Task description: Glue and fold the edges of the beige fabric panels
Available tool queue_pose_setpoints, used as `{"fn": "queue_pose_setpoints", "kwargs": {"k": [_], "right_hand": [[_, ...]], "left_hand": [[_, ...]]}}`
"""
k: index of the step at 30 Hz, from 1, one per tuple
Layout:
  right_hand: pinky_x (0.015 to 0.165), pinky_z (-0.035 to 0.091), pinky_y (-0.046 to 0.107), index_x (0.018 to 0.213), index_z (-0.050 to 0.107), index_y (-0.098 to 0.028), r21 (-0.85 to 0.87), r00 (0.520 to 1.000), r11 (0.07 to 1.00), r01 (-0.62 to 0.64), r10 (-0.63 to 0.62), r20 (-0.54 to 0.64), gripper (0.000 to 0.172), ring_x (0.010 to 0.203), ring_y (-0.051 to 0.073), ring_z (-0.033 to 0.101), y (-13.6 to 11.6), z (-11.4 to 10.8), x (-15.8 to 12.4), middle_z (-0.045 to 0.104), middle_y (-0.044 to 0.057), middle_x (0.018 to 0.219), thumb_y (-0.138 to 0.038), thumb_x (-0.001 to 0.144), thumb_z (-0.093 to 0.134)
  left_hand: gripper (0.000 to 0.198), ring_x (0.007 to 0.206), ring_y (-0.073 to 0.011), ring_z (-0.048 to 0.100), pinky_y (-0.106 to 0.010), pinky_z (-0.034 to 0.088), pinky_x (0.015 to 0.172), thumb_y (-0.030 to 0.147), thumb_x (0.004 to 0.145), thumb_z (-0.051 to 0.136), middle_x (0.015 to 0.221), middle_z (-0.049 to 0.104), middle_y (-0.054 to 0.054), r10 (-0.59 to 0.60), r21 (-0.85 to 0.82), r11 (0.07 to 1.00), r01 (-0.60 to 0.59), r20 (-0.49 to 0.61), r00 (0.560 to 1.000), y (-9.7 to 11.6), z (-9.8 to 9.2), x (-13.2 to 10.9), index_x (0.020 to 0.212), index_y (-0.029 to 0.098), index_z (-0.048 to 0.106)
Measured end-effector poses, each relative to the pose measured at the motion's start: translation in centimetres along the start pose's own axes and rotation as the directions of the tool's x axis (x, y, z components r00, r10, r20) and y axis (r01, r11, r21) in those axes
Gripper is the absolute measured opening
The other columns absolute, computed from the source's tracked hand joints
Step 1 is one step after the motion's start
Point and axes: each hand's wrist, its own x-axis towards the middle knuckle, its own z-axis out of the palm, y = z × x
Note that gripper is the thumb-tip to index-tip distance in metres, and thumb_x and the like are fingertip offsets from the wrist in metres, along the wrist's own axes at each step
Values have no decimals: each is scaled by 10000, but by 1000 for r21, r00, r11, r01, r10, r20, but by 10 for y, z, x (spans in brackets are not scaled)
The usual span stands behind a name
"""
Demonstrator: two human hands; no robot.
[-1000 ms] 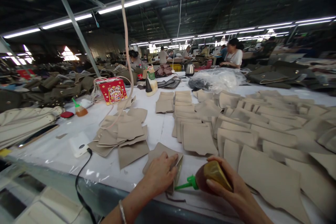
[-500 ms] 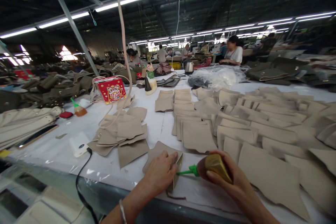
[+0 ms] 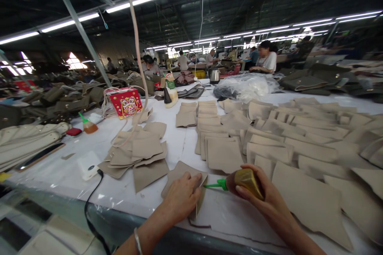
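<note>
A beige leather-like piece (image 3: 177, 174) lies near the front edge of the table, its right edge folded up. My left hand (image 3: 184, 193) presses on it and holds the folded edge, fingers bent; the thumb is partly hidden. In my right hand (image 3: 263, 195) is a glue bottle (image 3: 245, 182) of amber liquid, tilted on its side. Its thin green nozzle (image 3: 214, 185) points left and meets the folded edge by my left fingertips. Directly behind stands a row of similar beige pieces (image 3: 224, 155), and a loose pile of beige pieces (image 3: 146, 145) lies to the left.
Overlapping beige pieces (image 3: 308, 191) cover the right side. At left are a white power bank (image 3: 89, 166) with a black cable, a second glue bottle (image 3: 89, 126) and a red bag (image 3: 127, 103). Plastic wrap (image 3: 245, 85) and a kettle (image 3: 214, 76) stand farther back. Co-workers sit beyond.
The green nozzle tip has shifted slightly up along the folded edge, with the bottle in my right hand. My left hand stays on the piece. The view has shifted slightly.
</note>
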Motion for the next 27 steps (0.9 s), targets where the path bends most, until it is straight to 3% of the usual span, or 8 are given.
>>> {"fn": "queue_pose_setpoints", "kwargs": {"k": [6, 11, 15, 19, 27], "right_hand": [[808, 454, 309, 1212, 450, -217, 162, 981, 982, -97, 67, 180, 535, 893, 253, 590, -2, 5, -8, 609, 13, 994, -497, 817, 679], [829, 439, 317, 1220, 423, -217, 113, 988, 989, -93, 78, 133, 543, 929, 261, 576, -5, 3, -4, 602, 28, 1019, -493, 831, 683], [800, 440, 312, 1209, 460, -213, 160, 976, 976, -147, 117, 183, 549, 895, 260, 576, -12, 6, -9, 599, 21, 1008, -491, 795, 691], [814, 436, 300, 1205, 473, -217, 154, 979, 976, -152, 127, 161, 527, 901, 251, 572, -17, 7, -12, 603, 12, 989, -488, 801, 676], [814, 451, 308, 1205, 501, -233, 119, 983, 988, -100, 80, 165, 526, 910, 260, 589, -7, 3, -10, 612, 15, 1042, -494, 794, 699]], "left_hand": [[479, 947, -262, 627, -376, 478, 822, 319, 890, 346, 1048, 603, -77, -7, -12, 1000, 7, 11, 1000, 1, -1, 0, 1347, 281, 486], [480, 933, -269, 630, -394, 480, 811, 289, 886, 325, 1038, 600, -77, -1, -32, 999, 1, 12, 1000, 2, -2, 0, 1335, 280, 495], [479, 957, -277, 626, -398, 475, 824, 314, 889, 344, 1059, 595, -81, -12, -51, 999, 13, 16, 1000, 2, -2, -1, 1346, 276, 483], [478, 974, -273, 623, -391, 471, 832, 318, 897, 342, 1077, 594, -81, -21, -63, 998, 22, 12, 1000, 2, -1, -1, 1354, 275, 474], [491, 983, -297, 618, -426, 466, 847, 321, 894, 348, 1097, 585, -91, -25, -65, 998, 26, 14, 1000, 3, 1, -1, 1369, 265, 457]]}}
